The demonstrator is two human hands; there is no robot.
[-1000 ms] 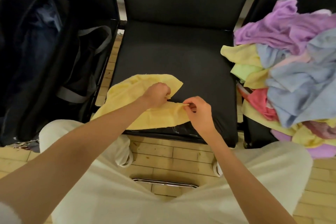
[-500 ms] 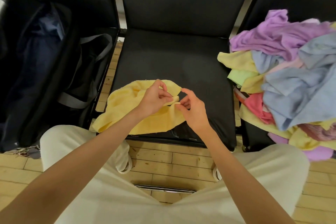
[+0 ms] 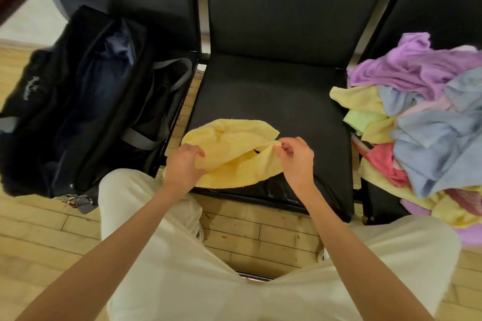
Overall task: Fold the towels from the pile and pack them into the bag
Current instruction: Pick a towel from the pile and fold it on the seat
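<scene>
Yellow towel rumpled on seat front; pile right; bag left.

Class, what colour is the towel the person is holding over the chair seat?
Pale yellow towel, plain, clearest in the head view.

hands were bunched together mid-towel, now left hand and right hand have pulled apart, spreading the yellow towel.

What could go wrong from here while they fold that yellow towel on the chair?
The yellow towel hangs over the front edge of the black chair seat; if the left hand or right hand lets go, it may slide to the floor. The pile of towels on the neighbouring chair spills over its edge and might topple.
</scene>
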